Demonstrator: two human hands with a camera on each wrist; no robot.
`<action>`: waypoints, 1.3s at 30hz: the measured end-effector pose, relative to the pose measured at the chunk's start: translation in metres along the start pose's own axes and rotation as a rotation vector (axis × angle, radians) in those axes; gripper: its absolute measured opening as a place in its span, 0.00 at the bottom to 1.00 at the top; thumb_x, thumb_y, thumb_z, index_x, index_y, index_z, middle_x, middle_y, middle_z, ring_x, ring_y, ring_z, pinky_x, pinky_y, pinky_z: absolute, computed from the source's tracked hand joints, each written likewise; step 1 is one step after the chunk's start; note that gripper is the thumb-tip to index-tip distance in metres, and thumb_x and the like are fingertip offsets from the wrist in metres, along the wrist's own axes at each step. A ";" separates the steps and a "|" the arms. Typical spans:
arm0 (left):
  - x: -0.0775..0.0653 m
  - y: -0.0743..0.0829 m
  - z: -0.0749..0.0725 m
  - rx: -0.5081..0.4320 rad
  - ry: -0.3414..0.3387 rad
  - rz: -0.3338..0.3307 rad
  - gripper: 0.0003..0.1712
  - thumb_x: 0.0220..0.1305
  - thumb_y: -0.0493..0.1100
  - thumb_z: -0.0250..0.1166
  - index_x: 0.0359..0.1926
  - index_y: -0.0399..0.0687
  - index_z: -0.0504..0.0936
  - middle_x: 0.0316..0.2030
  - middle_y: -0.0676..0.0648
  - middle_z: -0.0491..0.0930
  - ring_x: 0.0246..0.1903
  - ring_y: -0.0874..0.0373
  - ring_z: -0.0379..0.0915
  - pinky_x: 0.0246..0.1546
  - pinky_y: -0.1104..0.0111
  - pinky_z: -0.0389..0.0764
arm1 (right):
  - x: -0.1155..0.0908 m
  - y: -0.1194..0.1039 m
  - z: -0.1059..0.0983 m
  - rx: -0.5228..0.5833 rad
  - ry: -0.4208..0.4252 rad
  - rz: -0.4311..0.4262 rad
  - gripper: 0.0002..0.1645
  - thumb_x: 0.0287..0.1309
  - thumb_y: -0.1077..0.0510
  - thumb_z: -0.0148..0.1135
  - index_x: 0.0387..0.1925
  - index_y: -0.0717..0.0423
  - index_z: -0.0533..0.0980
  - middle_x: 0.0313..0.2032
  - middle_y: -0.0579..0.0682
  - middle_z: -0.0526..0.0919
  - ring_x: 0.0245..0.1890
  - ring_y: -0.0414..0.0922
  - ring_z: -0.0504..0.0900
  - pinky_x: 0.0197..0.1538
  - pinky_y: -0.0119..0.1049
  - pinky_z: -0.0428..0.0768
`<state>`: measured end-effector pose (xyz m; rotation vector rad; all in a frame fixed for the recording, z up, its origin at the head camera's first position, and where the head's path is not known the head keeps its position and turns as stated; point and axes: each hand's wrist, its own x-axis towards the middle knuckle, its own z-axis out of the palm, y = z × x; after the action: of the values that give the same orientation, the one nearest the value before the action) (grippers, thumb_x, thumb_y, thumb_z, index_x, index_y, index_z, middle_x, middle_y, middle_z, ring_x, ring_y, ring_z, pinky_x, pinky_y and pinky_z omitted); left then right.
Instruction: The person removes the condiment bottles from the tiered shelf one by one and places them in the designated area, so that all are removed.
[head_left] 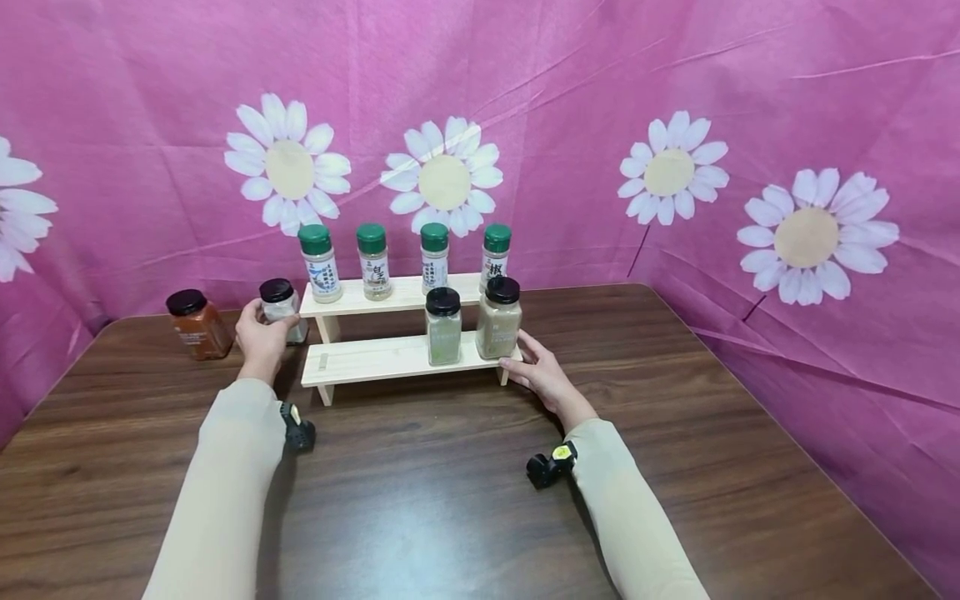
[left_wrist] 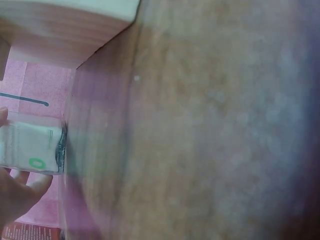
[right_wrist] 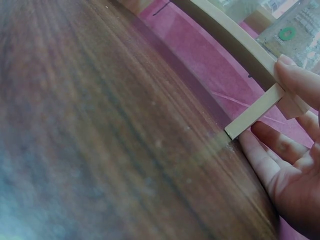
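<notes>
My left hand grips a square jar of pale seasoning with a black lid, beside the left end of a two-step wooden spice rack. In the left wrist view, thumb and fingers sit on either side of this jar. At the rack's right end, my right hand holds the lower step, its thumb at the step's edge and its fingers by the leg. Close to that hand stands a black-lidded jar of greenish-grey seasoning, with a greener jar to its left.
Several green-capped shakers line the upper step. A black-lidded jar of red-orange spice stands on the brown table, left of my left hand. Behind the table hangs a pink cloth with white daisies.
</notes>
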<state>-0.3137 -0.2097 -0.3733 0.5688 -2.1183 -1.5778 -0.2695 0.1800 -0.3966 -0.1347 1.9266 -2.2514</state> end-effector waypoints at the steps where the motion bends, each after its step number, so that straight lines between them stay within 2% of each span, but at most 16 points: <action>1: 0.000 0.000 0.000 0.001 -0.001 0.001 0.33 0.47 0.35 0.64 0.56 0.43 0.64 0.53 0.44 0.68 0.50 0.53 0.63 0.50 0.69 0.63 | 0.000 0.000 0.000 -0.004 -0.001 0.000 0.41 0.51 0.70 0.54 0.64 0.54 0.49 0.57 0.64 0.58 0.49 0.51 0.68 0.47 0.40 0.70; 18: -0.005 0.003 -0.001 0.045 -0.018 0.023 0.35 0.48 0.37 0.63 0.58 0.45 0.61 0.56 0.45 0.64 0.53 0.52 0.59 0.53 0.66 0.58 | 0.000 -0.001 0.000 0.013 -0.011 -0.009 0.40 0.51 0.72 0.54 0.64 0.55 0.49 0.57 0.65 0.59 0.47 0.50 0.69 0.47 0.41 0.70; 28: -0.010 0.005 -0.007 0.025 -0.035 0.035 0.41 0.47 0.40 0.65 0.61 0.45 0.54 0.57 0.44 0.61 0.54 0.53 0.58 0.53 0.69 0.58 | 0.000 0.001 -0.001 0.000 0.004 -0.005 0.41 0.50 0.71 0.55 0.64 0.55 0.49 0.58 0.64 0.58 0.48 0.50 0.69 0.47 0.40 0.70; 33: -0.014 0.009 -0.012 -0.047 -0.042 0.037 0.45 0.47 0.40 0.65 0.63 0.44 0.50 0.59 0.41 0.57 0.56 0.53 0.53 0.55 0.69 0.56 | -0.001 0.001 0.000 0.001 -0.002 -0.005 0.41 0.51 0.71 0.54 0.64 0.55 0.49 0.58 0.64 0.58 0.47 0.50 0.69 0.47 0.40 0.70; 36: -0.008 0.001 -0.013 -0.112 -0.051 0.041 0.47 0.45 0.40 0.67 0.63 0.45 0.49 0.60 0.41 0.55 0.57 0.53 0.51 0.56 0.69 0.55 | -0.001 0.001 0.000 0.002 -0.005 -0.008 0.41 0.50 0.71 0.54 0.64 0.55 0.49 0.57 0.64 0.58 0.47 0.49 0.69 0.47 0.40 0.70; 39: 0.009 -0.020 -0.011 -0.160 -0.061 0.056 0.51 0.42 0.45 0.70 0.63 0.48 0.50 0.60 0.42 0.55 0.57 0.55 0.52 0.55 0.69 0.56 | -0.001 0.001 -0.001 -0.006 -0.006 -0.008 0.41 0.51 0.70 0.54 0.64 0.54 0.49 0.57 0.64 0.59 0.46 0.48 0.70 0.47 0.40 0.70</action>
<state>-0.3136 -0.2286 -0.3893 0.4093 -2.0094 -1.7337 -0.2689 0.1806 -0.3977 -0.1503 1.9333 -2.2473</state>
